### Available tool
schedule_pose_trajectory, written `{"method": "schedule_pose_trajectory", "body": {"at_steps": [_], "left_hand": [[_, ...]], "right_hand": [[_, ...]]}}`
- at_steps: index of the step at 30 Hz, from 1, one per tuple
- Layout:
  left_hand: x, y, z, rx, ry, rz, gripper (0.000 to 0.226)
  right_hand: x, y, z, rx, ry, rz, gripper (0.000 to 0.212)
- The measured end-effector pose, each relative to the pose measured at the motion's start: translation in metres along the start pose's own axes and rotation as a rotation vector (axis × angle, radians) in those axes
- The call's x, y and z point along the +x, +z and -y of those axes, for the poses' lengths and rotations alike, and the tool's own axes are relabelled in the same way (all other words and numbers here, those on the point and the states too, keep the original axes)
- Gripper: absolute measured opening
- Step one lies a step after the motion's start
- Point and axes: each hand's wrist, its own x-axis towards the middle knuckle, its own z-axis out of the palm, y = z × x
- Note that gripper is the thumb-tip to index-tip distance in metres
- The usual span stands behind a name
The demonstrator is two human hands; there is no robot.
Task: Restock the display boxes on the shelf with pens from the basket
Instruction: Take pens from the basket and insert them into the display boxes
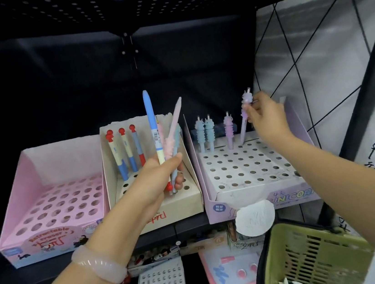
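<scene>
Head view: a person restocks pen display boxes on a black shelf.
Pen in hand: a purple unicorn pen (245,120), tilted, its tip at a hole in the back row of the unicorn display box (260,194), just beside three unicorn pens already standing.
Right hand: the right hand (265,117) pinches that pen near its top, arm stretched forward over the box.
Left hand: the left hand (160,176) grips a bunch of spare pens (165,144), among them a blue-capped one and a pink one, held upright over the middle cream box (158,214).
Other boxes: the pink eraser box (51,240) at left shows only bare holes.
Basket: the green basket (316,258) sits at lower right, a few pale pens just visible inside.
Risk: because the pen leans, its tip may miss the hole or knock over the neighbouring pens.
Second risk: the left-hand bunch fans out loosely, so one could slip while attention is on the right.
</scene>
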Motion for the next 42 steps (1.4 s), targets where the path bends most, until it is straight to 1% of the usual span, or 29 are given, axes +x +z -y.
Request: {"method": "schedule_pose_trajectory", "body": {"at_steps": [3,8,11,14,15,16,18,19,20,21,24,25,26,27,30,32,33,34,35,36,38,40,42], "left_hand": [[0.0,-0.001,0.003,0.0,-0.012,0.014,0.02],[-0.001,-0.003,0.007,-0.001,-0.02,0.01,0.015],[-0.001,-0.004,0.007,-0.002,-0.017,0.021,0.014],[-0.004,-0.006,0.006,0.003,-0.012,0.028,0.014],[-0.005,-0.007,0.006,0.013,-0.013,0.027,0.015],[-0.006,-0.009,0.005,0.024,-0.015,0.025,0.015],[-0.007,-0.012,0.005,0.041,-0.021,0.012,0.017],[-0.007,-0.013,0.005,0.046,-0.023,0.006,0.017],[-0.007,-0.013,0.006,0.049,-0.027,0.002,0.016],[-0.008,-0.012,0.006,0.048,-0.031,0.002,0.016],[-0.009,-0.006,0.005,0.004,-0.027,0.012,0.011],[-0.009,-0.005,0.005,-0.005,-0.026,0.009,0.01],[-0.009,-0.005,0.004,-0.008,-0.033,0.002,0.01],[-0.009,-0.005,0.004,-0.013,-0.043,-0.005,0.009],[-0.011,-0.005,0.004,-0.044,-0.051,-0.008,0.011],[-0.013,-0.005,0.002,-0.03,-0.045,0.015,0.014],[-0.013,-0.004,0.002,-0.027,-0.046,0.03,0.014],[-0.013,-0.003,0.001,-0.029,-0.05,0.042,0.012],[-0.013,-0.002,0.0,-0.034,-0.056,0.045,0.01],[-0.013,-0.001,-0.002,-0.046,-0.057,0.042,0.008],[-0.013,0.002,-0.004,-0.084,-0.046,0.038,0.007],[-0.012,0.006,-0.007,-0.112,-0.021,0.043,0.014],[-0.011,0.013,-0.009,-0.122,0.017,0.036,0.017]], "right_hand": [[0.005,0.002,0.002,0.007,-0.002,0.043,0.021],[0.001,0.011,-0.009,-0.1,-0.021,0.134,0.019],[0.005,0.012,-0.011,-0.134,0.043,0.174,0.019],[0.001,0.015,-0.016,-0.21,0.145,0.308,0.021],[-0.002,0.016,-0.017,-0.21,0.172,0.314,0.021],[-0.006,0.016,-0.016,-0.215,0.174,0.281,0.021],[-0.012,0.016,-0.004,-0.247,0.119,0.1,0.026],[-0.015,0.016,0.007,-0.246,0.045,0.005,0.027],[-0.02,0.017,0.021,-0.233,-0.083,-0.04,0.027],[-0.027,0.019,0.037,-0.222,-0.259,-0.022,0.026],[-0.053,0.03,0.08,-0.256,-0.858,0.217,0.022],[-0.058,0.033,0.088,-0.282,-1.007,0.269,0.02],[-0.062,0.035,0.093,-0.313,-1.101,0.305,0.018],[-0.063,0.037,0.097,-0.345,-1.146,0.324,0.018],[-0.061,0.039,0.097,-0.4,-1.199,0.317,0.015],[-0.059,0.037,0.091,-0.465,-1.223,0.288,0.018],[-0.056,0.035,0.087,-0.497,-1.195,0.285,0.019],[-0.052,0.031,0.083,-0.522,-1.117,0.289,0.018],[-0.048,0.026,0.078,-0.534,-0.998,0.283,0.017],[-0.042,0.02,0.072,-0.505,-0.853,0.244,0.015],[-0.029,0.005,0.059,-0.311,-0.586,0.092,0.017],[-0.016,-0.012,0.048,-0.112,-0.366,-0.059,0.021],[-0.004,-0.025,0.031,-0.048,-0.2,-0.116,0.022]]}}
